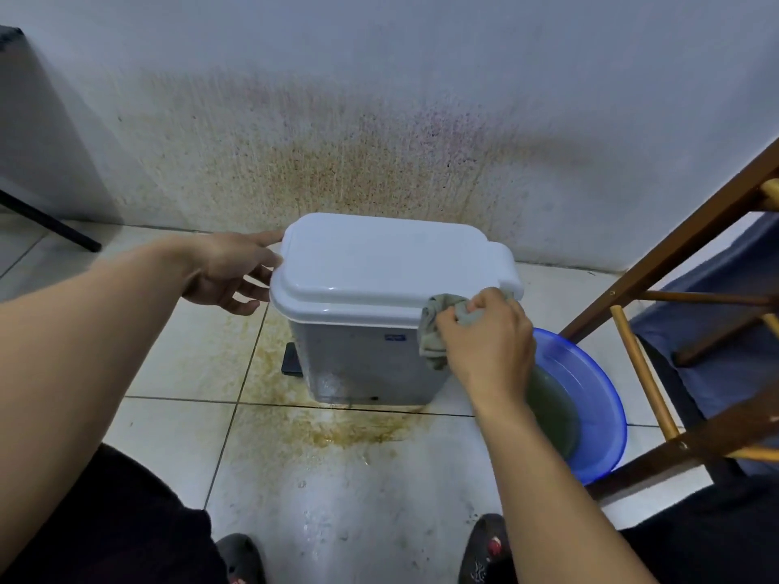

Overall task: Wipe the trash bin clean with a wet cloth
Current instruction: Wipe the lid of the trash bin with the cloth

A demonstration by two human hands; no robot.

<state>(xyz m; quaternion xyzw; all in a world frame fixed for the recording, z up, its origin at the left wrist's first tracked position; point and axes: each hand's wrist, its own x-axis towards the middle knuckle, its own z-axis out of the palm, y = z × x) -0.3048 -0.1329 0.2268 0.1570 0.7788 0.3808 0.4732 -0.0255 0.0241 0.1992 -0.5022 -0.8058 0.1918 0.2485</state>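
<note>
A white trash bin (362,364) with a closed white lid (392,263) stands on the tiled floor against the stained wall. A black pedal (291,359) sticks out at its lower left. My left hand (229,269) rests against the lid's left edge, fingers spread along it. My right hand (484,343) is closed on a crumpled grey-green cloth (436,330), pressed against the bin's front right corner just under the lid rim.
A blue basin (590,394) of murky water sits on the floor right of the bin, partly behind my right arm. A wooden frame (657,263) with dowels stands at the right. Brown stains cover the wall and floor tiles. My feet in dark slippers are at the bottom.
</note>
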